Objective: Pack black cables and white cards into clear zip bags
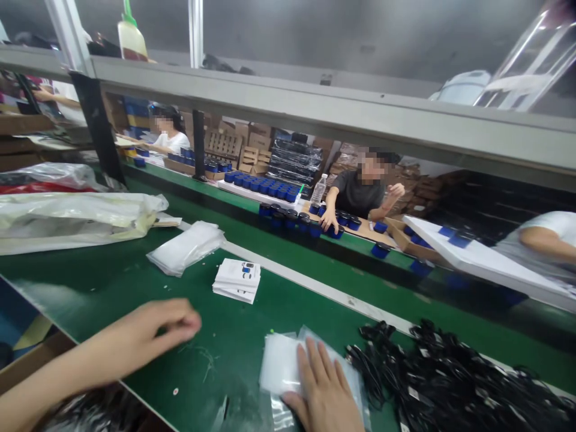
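My right hand [327, 384] lies flat, fingers stretched out, on a small stack of clear plastic bags [279, 367] on the green tabletop [225, 360]. Over the table to the left, my left hand [166, 327] has its fingers curled, with thumb and fingertips together; whatever they might hold is hidden. Ahead of it sits a short stack of white printed booklets [237, 277]. Farther left lies a thicker bundle of translucent plastic bags [186, 246]. A heap of black cables [432, 378] spreads right beside my right hand.
Past a white divider strip [306, 278], a belt carries blue round containers [380, 249]. A co-worker [360, 189] reaches to them from the far side. A large plastic-wrapped bundle [76, 219] lies at left. A shelf beam [288, 105] crosses overhead. A white board [477, 252] juts in at right.
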`<act>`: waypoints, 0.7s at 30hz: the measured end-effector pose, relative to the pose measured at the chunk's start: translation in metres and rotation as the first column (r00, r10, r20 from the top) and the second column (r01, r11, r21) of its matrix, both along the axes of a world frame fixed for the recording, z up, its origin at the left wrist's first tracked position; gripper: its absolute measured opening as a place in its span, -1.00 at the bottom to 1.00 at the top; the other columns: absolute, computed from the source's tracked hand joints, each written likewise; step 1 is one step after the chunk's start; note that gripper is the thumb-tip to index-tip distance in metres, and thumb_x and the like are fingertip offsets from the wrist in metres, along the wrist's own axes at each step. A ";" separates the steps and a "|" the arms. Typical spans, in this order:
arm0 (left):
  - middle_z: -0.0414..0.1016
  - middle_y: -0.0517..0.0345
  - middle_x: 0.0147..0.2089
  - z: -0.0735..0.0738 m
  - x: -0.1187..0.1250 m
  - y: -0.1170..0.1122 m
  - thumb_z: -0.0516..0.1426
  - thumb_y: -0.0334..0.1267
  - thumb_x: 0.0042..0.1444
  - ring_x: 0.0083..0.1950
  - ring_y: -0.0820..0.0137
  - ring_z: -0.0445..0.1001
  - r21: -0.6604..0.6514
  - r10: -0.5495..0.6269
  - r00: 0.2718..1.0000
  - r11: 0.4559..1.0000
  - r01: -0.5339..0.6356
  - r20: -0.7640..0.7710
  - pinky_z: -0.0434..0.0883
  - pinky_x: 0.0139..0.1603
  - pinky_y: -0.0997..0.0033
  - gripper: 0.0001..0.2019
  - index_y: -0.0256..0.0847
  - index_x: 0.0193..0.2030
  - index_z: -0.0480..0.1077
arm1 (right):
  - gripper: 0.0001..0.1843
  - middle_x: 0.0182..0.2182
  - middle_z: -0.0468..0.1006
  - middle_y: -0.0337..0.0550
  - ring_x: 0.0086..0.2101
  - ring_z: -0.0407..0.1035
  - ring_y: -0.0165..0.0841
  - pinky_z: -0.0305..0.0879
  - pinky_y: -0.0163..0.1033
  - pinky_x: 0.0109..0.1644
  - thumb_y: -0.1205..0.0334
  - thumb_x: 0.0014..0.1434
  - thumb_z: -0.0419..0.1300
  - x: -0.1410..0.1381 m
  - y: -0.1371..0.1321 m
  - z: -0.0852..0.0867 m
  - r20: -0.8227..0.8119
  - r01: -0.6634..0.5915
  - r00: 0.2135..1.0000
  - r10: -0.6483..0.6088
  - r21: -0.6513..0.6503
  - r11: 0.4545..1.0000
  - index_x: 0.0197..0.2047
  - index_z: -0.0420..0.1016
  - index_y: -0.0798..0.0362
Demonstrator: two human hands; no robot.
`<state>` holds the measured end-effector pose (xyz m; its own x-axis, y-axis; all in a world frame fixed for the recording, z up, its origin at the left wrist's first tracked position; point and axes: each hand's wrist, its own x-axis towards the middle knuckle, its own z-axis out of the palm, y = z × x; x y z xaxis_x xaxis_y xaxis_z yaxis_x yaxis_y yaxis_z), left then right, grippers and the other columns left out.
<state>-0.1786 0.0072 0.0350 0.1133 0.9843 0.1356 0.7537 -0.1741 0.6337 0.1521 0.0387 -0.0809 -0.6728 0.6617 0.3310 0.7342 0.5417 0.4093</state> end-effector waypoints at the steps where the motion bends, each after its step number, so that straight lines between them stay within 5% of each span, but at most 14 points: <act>1: 0.54 0.28 -0.28 0.004 -0.003 0.023 0.14 -0.18 0.12 -0.22 0.39 0.49 -0.004 -0.078 0.995 0.997 0.078 -0.068 0.38 -0.15 0.44 -0.88 -0.08 -0.32 0.51 | -0.32 0.07 0.39 0.20 -0.04 0.41 0.04 0.48 0.03 -0.19 -0.21 0.16 0.05 0.000 0.001 -0.006 0.002 -0.020 1.000 0.020 0.018 1.000 0.11 0.41 0.17; 3: 0.48 0.11 -0.06 0.011 -0.006 0.070 0.12 -0.23 0.14 0.01 0.26 0.41 0.010 -0.126 0.972 0.991 0.131 -0.198 0.28 0.07 0.23 -0.80 -0.15 -0.11 0.46 | -0.30 0.06 0.40 0.22 -0.05 0.42 0.04 0.49 0.02 -0.22 -0.21 0.14 0.07 0.002 0.002 -0.016 -0.004 -0.048 0.999 0.048 0.047 0.998 0.12 0.39 0.18; 7: 0.40 0.03 0.06 0.013 -0.002 0.130 0.17 -0.18 0.13 0.09 0.20 0.36 -0.088 -0.250 0.887 0.968 0.235 -0.389 0.29 0.09 -0.01 -0.71 -0.24 -0.03 0.38 | -0.22 0.06 0.41 0.19 -0.07 0.44 0.02 0.50 -0.01 -0.25 -0.17 0.13 0.11 0.012 0.007 -0.027 -0.056 -0.106 0.992 0.110 0.070 0.992 0.25 0.20 0.23; 12: 0.44 0.06 0.02 0.009 -0.003 0.143 0.14 -0.17 0.17 -0.01 0.25 0.44 -0.177 -0.319 0.815 0.948 0.266 -0.483 0.37 0.01 0.06 -0.72 -0.23 -0.02 0.38 | -0.02 0.04 0.43 0.11 -0.10 0.47 -0.03 0.49 -0.04 -0.27 -0.17 0.18 0.04 0.021 0.013 -0.029 -0.141 -0.144 0.978 0.151 0.053 0.988 0.38 -0.40 0.21; 21: 0.42 0.05 0.05 0.008 -0.012 0.153 0.15 -0.18 0.17 0.01 0.25 0.43 -0.240 -0.370 0.796 0.927 0.287 -0.478 0.37 0.03 0.06 -0.73 -0.23 -0.03 0.38 | -0.02 -0.09 0.55 0.10 -0.16 0.49 0.04 0.45 0.07 -0.27 -0.31 0.20 -0.19 0.004 0.010 -0.029 -0.281 -0.046 0.958 0.062 0.066 0.997 0.35 -0.61 0.15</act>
<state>-0.1905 0.1604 0.0427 0.4448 0.8781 -0.1763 0.8877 -0.4062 0.2166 0.1558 0.0482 -0.1104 -0.5803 0.6009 0.5497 0.7948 0.5651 0.2213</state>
